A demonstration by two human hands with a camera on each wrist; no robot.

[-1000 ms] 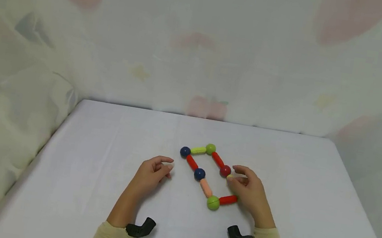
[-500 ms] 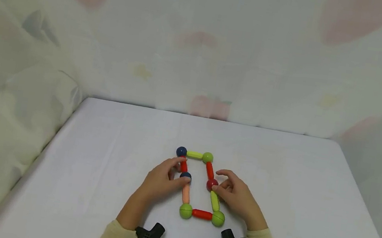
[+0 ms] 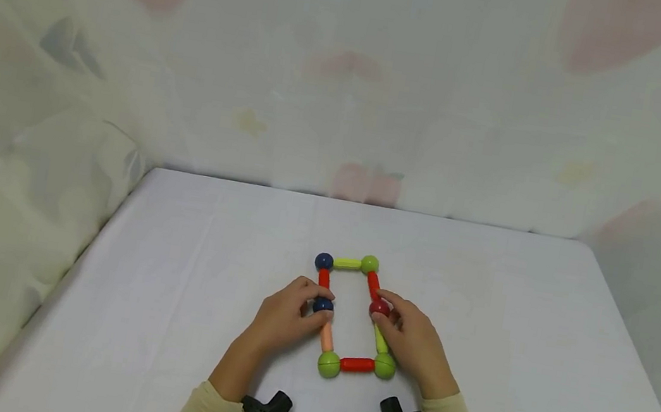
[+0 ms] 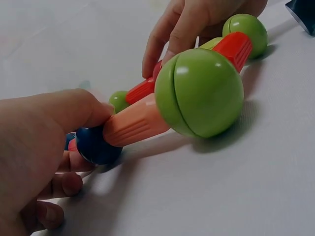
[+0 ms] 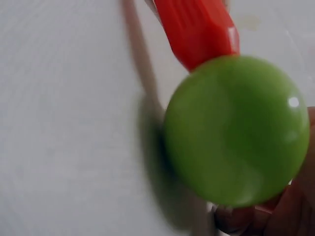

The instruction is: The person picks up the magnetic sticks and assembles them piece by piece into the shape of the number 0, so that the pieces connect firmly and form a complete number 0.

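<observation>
A closed rectangle of magnetic sticks and balls [image 3: 356, 364] lies flat on the white table [image 3: 199, 272]. My left hand [image 3: 315, 308] pinches the dark blue ball [image 3: 323, 305] on its left side, above a peach stick [image 3: 326, 336]. My right hand [image 3: 382, 313] holds the red ball [image 3: 379, 307] on the right side, with a yellow-green stick [image 3: 381, 340] partly under its fingers. In the left wrist view my left hand [image 4: 74, 142] grips the blue ball [image 4: 96, 145], and the peach stick [image 4: 135, 123] runs to a green ball [image 4: 202, 93]. The right wrist view is filled by a green ball [image 5: 236, 130] and a red stick [image 5: 197, 29].
A pale patterned curtain [image 3: 349, 81] hangs behind the table and on both sides. The table's far edge [image 3: 363, 202] meets it. Black camera mounts [image 3: 268, 407] sit at both wrists near the front edge.
The skewed, open chain has been closed into an upright rectangle. My left hand moved in from the bare table onto the blue ball, and my right hand shifted to the red ball.
</observation>
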